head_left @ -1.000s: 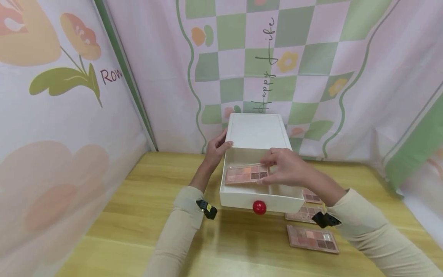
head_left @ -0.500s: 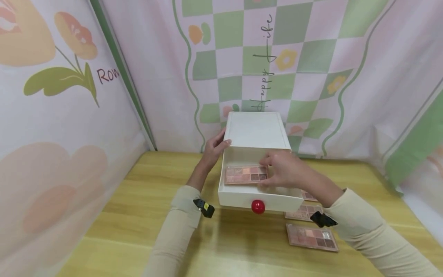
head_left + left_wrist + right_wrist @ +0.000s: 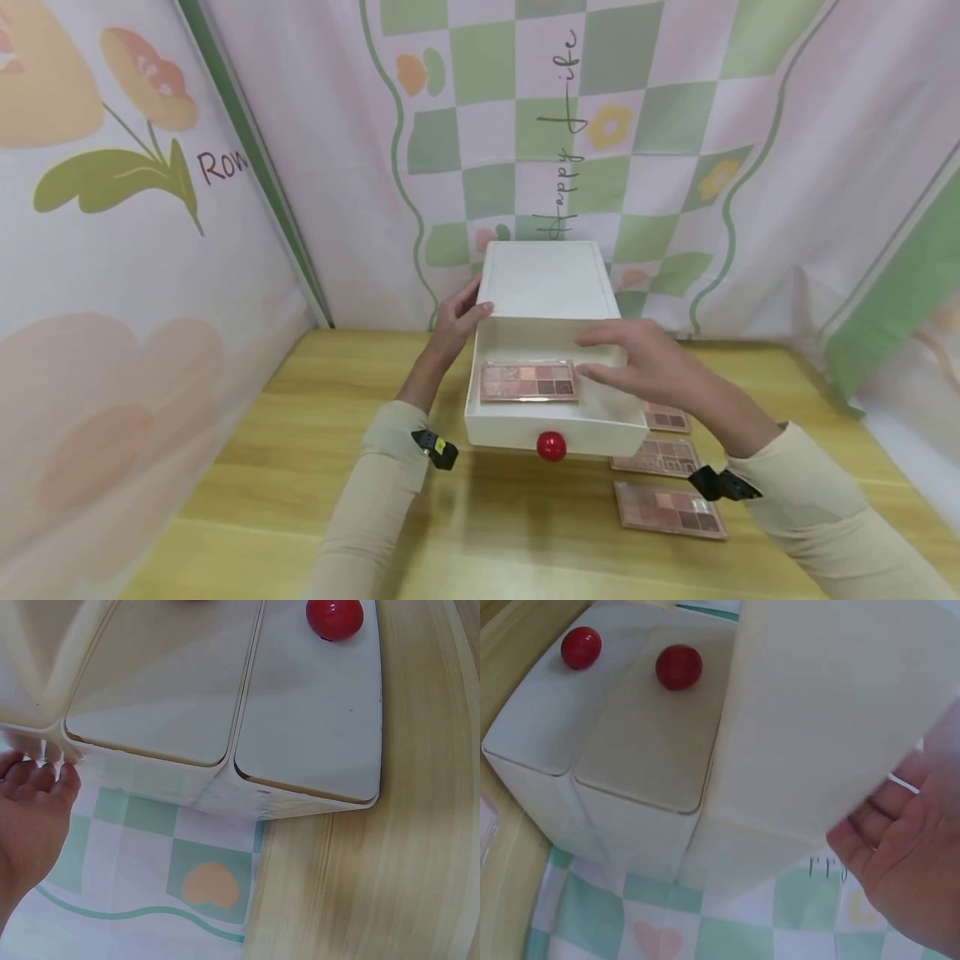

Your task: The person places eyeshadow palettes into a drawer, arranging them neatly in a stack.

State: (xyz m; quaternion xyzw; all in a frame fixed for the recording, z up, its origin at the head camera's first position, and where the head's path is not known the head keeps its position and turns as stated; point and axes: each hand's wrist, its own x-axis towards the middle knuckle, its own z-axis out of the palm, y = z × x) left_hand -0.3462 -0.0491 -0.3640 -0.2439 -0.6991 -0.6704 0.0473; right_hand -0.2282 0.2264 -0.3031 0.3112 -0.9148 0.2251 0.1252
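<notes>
A white drawer unit [image 3: 546,279] stands at the back, its top drawer [image 3: 510,427] pulled out by a red knob [image 3: 551,447]. Inside that drawer, toward its left, a pink eyeshadow palette [image 3: 528,381] lies flat. My right hand [image 3: 648,362] hovers over the drawer's right part, thumb and fingers spread apart, holding nothing; the thumb tip is close to the palette's right end. My left hand [image 3: 453,323] rests against the unit's left side, thumb at the top front corner. In the left wrist view, the left fingertips [image 3: 34,776] touch the side wall.
Three more palettes lie in a row on the wooden table [image 3: 300,467], right of the unit: a near one [image 3: 670,510], a middle one [image 3: 656,457] and a far one [image 3: 667,417], partly covered. Two lower drawers [image 3: 641,727] are shut. A patterned curtain [image 3: 360,208] hangs close behind.
My right hand has let go of the palette, which now lies flat in the drawer, and has drawn off to the right. My left hand keeps its place on the unit.
</notes>
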